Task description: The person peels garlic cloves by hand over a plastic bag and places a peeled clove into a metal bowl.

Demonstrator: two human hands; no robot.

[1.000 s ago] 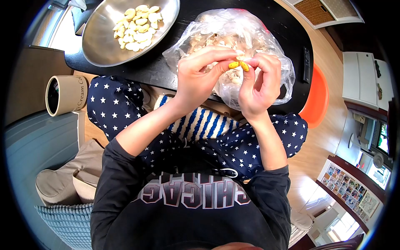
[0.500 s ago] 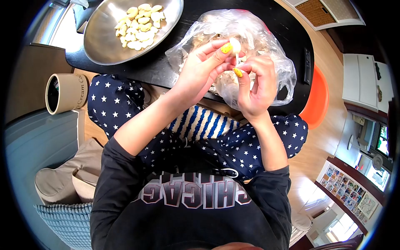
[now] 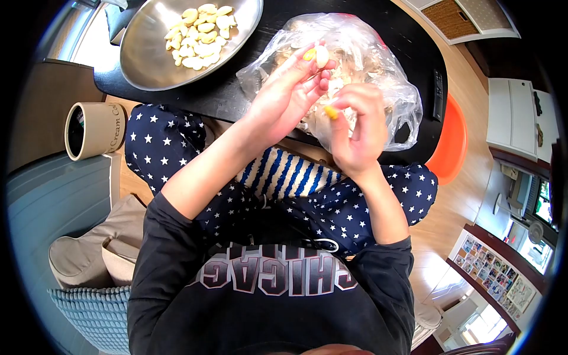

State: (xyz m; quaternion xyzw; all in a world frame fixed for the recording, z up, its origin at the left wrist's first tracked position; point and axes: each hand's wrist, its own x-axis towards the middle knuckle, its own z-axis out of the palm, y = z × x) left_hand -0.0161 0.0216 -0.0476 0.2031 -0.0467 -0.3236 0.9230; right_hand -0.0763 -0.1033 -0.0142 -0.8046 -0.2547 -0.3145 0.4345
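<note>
Status: part-way, in my judgement. My L hand (image 3: 284,97), over the L part of the clear, crinkled plastic bag (image 3: 370,53), is clamped on one smooth, ivory, oval clove (image 3: 322,56), thumb & fingertips pinching its sides. Clove sits up above the bag, not touching it AFAICT; looks bare of skin, tho some could cling on the hidden side. My R hand (image 3: 362,127) is over the near R part of the bag, fingers curled, thumb raised, apart from the clove & from my L hand. Blurred, so can't tell if its grip is closed on anything, e.g. a skin scrap.

Done: a small heap of pale cream, bare-looking cloves (image 3: 198,38) lies in the wide, round, shiny steel bowl (image 3: 145,59), well L of the bag. Heap is approx. a couple dozen pcs, bunched to one side; much of the bowl's inner metal shows, so there's room for more. The held clove looks finished or nearly so, but is outside the bowl.

Left: qty unknown. Bag holds lots of dry, papery beige scraps; can't confirm whole cloves among them, b/c of plastic glare & my hands.

Surroundings: bag & bowl both on the glossy black table (image 3: 219,97); slim black remote (image 3: 438,94) just R of bag, near table edge.
</note>
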